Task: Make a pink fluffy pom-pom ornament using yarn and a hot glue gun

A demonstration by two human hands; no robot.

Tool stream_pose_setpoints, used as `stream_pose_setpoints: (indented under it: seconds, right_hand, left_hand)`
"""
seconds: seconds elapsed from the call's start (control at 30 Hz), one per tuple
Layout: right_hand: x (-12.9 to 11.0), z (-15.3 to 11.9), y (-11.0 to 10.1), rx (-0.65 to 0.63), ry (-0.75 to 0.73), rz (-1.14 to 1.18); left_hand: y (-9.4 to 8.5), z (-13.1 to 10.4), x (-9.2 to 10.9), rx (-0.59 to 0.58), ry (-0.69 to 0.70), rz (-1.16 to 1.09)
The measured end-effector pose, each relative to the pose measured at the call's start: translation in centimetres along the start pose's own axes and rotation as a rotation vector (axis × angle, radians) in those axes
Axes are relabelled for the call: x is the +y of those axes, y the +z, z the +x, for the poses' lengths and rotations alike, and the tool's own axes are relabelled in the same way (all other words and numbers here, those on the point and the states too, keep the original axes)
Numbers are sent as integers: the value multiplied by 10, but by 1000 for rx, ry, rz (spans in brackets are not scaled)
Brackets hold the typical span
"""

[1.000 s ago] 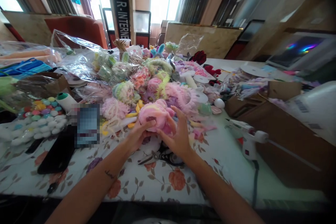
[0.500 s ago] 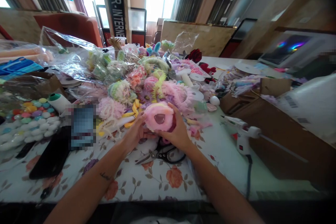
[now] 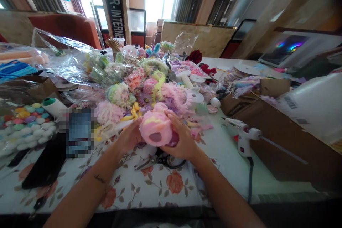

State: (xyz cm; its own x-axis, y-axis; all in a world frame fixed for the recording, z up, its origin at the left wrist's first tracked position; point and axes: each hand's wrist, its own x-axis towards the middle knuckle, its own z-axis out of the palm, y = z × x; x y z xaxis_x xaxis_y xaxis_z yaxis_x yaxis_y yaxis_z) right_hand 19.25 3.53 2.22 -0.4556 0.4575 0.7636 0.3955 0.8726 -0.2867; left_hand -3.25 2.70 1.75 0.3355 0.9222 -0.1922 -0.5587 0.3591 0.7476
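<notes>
A fluffy pink ball-shaped craft piece, with a yellow streak and a brownish-pink patch on its near side, is held between both hands above the table. My right hand wraps round its right side, fingers on top and thumb beneath. On its left side, my left hand presses with fingers curled, partly hidden behind it. Scissors with black handles lie on the floral cloth just below the hands. Behind the piece is a heap of pastel fluffy crafts.
A white glue gun with its stick and cord stands at the right, beside a cardboard box. Colored pompoms, a thread spool, a blurred-out item and a black phone-like slab lie at the left.
The pink piece has tilted and come slightly lower and nearer, so more of its top shows and the patch faces downward. Both hands have shifted round it. The view has turned slightly.
</notes>
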Motion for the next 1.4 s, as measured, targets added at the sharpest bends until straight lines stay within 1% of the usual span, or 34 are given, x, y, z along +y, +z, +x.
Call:
stream_pose_setpoints:
  seconds: [0.07,0.1,0.27,0.33,0.43,0.6,0.73,0.83,0.97,1.07,1.17,1.23,1.3,1.4]
  right_hand:
    - [-1,4,-3,-1,-45,-26]
    - [0,5,-5,9,-45,-43]
    - [0,2,-2,19,64,-79]
    - [-1,1,1,9,60,-64]
    - [-2,1,6,-7,-8,-73]
    - [-4,4,11,9,-131,-134]
    - [-10,4,17,-13,-218,-175]
    - [-13,4,21,-26,-241,-168]
    - [-17,5,19,-37,-185,-100]
    - [-20,6,15,-41,-56,21]
    - [-21,10,15,45,135,81]
    - [-20,13,17,109,199,42]
    - [-19,16,18,149,180,-33]
    - [-20,17,14,195,65,-145]
  left_hand:
    - [-1,1,0,8,-4,-39]
    - [-1,1,-1,17,4,-55]
    - [4,2,-4,58,70,-91]
    - [7,1,-5,65,68,-94]
    - [9,-1,-6,80,56,-116]
    - [11,-2,-9,100,114,-180]
    - [11,-1,-12,94,135,-219]
    - [12,-2,-12,87,124,-228]
    - [15,-4,-10,130,104,-186]
    - [18,-5,-10,134,128,-155]
    - [22,-5,-11,162,192,-91]
    - [25,-6,-11,193,249,-35]
    - [27,-7,-12,231,306,0]
    - [27,-5,-11,285,369,-16]
